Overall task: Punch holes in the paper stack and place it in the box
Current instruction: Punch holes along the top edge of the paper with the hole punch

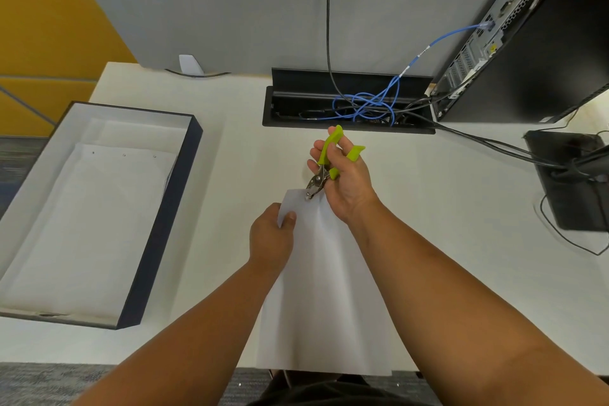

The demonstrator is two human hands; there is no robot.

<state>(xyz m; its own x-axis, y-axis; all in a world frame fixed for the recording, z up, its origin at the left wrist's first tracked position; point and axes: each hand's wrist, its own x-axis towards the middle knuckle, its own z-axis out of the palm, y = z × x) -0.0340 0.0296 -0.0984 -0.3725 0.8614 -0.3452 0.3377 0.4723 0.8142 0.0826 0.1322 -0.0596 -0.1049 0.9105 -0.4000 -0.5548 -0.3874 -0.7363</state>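
Pale counter (230, 175): paper stack (324, 290) pinched by left hand (272, 237); punch (324, 168) gripped by right hand (346, 181), fingers curled round its handles. Punching step underway; squeeze req'd next, box (164, 208) after.

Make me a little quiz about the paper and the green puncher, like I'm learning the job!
1. True or false: the right hand grips the green hole punch.
2. Where does the punch's metal head sit? A) at the top edge of the held paper B) inside the box C) on the computer
3. Fill in: the left hand pinches the paper near its top ____ corner.

Key: 1 true; 2 A; 3 left.
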